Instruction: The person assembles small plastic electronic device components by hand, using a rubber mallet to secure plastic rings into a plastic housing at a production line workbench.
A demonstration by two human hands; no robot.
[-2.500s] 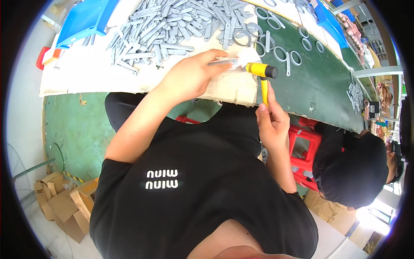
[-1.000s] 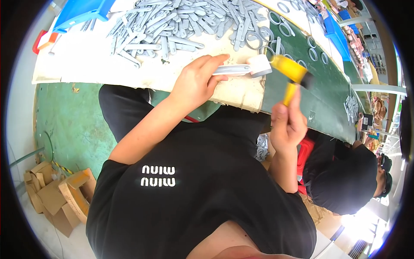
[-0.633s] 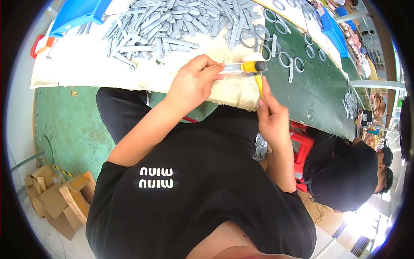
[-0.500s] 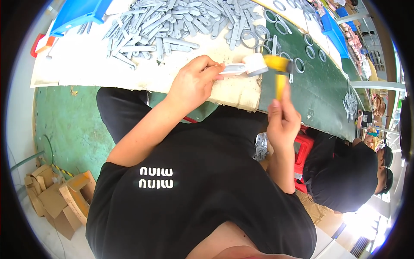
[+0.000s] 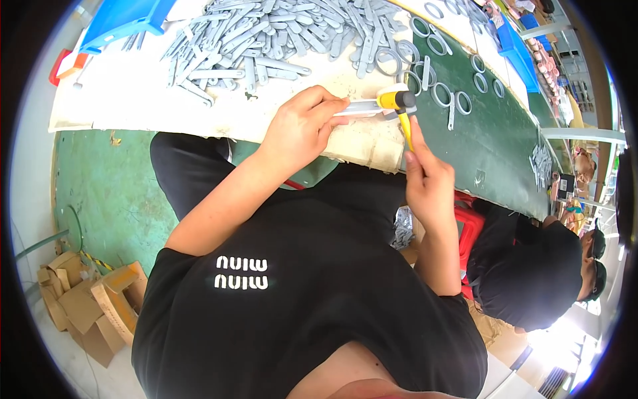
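Note:
My left hand (image 5: 300, 128) is closed around the near end of a grey strip-shaped handle (image 5: 362, 107) above the light board. The handle's far end meets a white block (image 5: 393, 88) with some grey on it. In my right hand (image 5: 430, 187) is a small mallet (image 5: 406, 130) with a yellow shaft and a black-tipped yellow head. The mallet's head lies over the handle's far end and hides the joint there; I cannot tell whether it touches. Beyond my left hand spreads a big pile of grey strips (image 5: 266, 33).
Several grey rings (image 5: 441, 95) lie on the green mat (image 5: 492, 149) to the right. Blue bins stand at the far left (image 5: 123, 25) and far right (image 5: 517, 56). A co-worker in black (image 5: 531, 272) sits at my right. Cardboard boxes (image 5: 86, 309) are on the floor at left.
The mallet has swung left and down from right of the white block, and its head is now over the handle's end. My left hand has barely moved.

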